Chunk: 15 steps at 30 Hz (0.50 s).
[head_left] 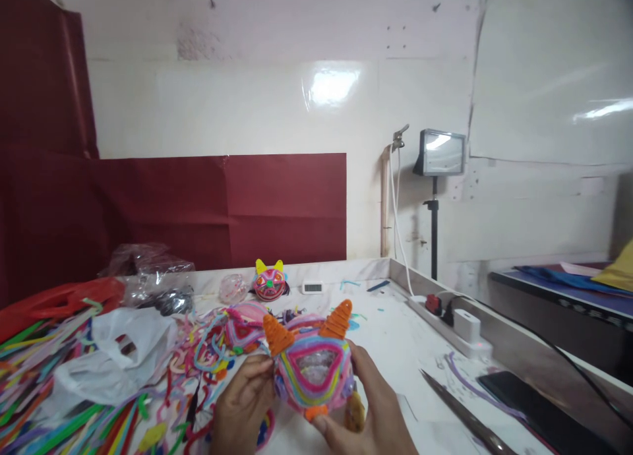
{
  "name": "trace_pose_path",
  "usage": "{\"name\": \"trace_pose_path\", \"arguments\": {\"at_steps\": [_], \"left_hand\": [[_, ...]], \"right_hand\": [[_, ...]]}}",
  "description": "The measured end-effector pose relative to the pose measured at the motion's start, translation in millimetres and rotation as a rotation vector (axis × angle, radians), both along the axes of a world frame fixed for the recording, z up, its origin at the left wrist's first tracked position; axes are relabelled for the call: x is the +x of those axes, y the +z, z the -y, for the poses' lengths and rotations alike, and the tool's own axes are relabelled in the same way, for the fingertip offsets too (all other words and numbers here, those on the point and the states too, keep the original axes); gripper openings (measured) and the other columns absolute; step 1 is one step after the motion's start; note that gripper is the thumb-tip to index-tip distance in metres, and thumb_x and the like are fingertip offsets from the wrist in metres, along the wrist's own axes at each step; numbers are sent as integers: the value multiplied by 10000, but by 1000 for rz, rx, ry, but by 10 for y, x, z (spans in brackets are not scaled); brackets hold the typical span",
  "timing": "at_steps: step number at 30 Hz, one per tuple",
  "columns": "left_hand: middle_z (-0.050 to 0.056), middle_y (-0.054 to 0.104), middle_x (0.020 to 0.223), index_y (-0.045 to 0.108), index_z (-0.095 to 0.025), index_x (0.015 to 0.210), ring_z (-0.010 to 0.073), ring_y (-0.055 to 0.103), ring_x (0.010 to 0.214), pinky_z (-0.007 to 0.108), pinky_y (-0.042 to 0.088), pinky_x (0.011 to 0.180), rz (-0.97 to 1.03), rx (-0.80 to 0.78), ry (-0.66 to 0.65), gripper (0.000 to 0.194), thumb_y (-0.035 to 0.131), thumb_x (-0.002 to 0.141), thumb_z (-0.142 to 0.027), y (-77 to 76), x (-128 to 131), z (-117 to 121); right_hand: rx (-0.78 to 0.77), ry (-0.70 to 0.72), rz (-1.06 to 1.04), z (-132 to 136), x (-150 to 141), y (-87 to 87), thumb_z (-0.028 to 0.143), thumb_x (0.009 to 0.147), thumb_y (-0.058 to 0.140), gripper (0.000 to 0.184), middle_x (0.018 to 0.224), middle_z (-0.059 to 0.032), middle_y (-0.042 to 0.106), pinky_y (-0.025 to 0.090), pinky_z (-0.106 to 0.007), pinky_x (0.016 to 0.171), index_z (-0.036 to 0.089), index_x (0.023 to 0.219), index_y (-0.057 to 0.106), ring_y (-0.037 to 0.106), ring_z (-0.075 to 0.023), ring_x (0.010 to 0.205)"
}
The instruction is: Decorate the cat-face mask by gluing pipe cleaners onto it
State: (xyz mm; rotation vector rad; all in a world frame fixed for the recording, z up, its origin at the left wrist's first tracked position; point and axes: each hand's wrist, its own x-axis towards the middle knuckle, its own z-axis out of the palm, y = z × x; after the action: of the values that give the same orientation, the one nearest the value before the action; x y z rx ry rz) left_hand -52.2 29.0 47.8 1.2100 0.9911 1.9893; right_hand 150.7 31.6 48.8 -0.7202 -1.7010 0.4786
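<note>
Between both hands I hold a round pipe-cleaner animal head (291, 370), banded in pink, yellow and blue, with two orange wrapped horns or ears on top. A see-through opening framed in pink sits in its middle, and an orange piece is at its lower edge. My left hand (246, 402) grips its left side with bent fingers. My right hand (373, 405) wraps its right side, thumb at the bottom near the orange piece. Just behind it lies another pink banded piece (242, 339). Farther back stands a similar colourful head (270, 283) with yellow ears.
Pipe cleaners (106, 422) and a white plastic bag (113, 356) cover the left. A clear ball (233, 288) and small digital display (313, 287) stand at the back. Scissors (462, 412), a black phone (539, 402) and a power strip (459, 330) are right. A lamp (442, 153) stands behind.
</note>
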Motion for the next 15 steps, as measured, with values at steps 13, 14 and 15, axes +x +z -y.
{"name": "trace_pose_path", "arguments": {"at_steps": [13, 14, 15], "left_hand": [[40, 790, 819, 786, -217, 686, 214, 757, 770, 205, 613, 669, 29, -55, -21, 258, 892, 468, -307, 7, 3, 8], [41, 790, 829, 783, -217, 696, 217, 757, 776, 213, 615, 670, 13, -60, -12, 259, 891, 477, -305, -2, 5, 7], [43, 790, 841, 779, -215, 707, 221, 757, 780, 222, 618, 670, -5, -58, 7, 259, 889, 492, -310, -13, 9, 8]], "right_hand": [[7, 10, -44, -19, -31, -50, 392, 730, 778, 642, 1212, -93, 618, 559, -314, 839, 241, 1283, 489, 631, -276, 1078], [-9, 17, -52, -8, -28, -40, 389, 729, 776, 640, 1214, -92, 621, 563, -305, 818, 241, 1282, 491, 633, -274, 1074], [-20, 24, -59, 0, -26, -34, 387, 727, 775, 637, 1214, -91, 626, 564, -301, 809, 240, 1280, 495, 634, -274, 1073]]}}
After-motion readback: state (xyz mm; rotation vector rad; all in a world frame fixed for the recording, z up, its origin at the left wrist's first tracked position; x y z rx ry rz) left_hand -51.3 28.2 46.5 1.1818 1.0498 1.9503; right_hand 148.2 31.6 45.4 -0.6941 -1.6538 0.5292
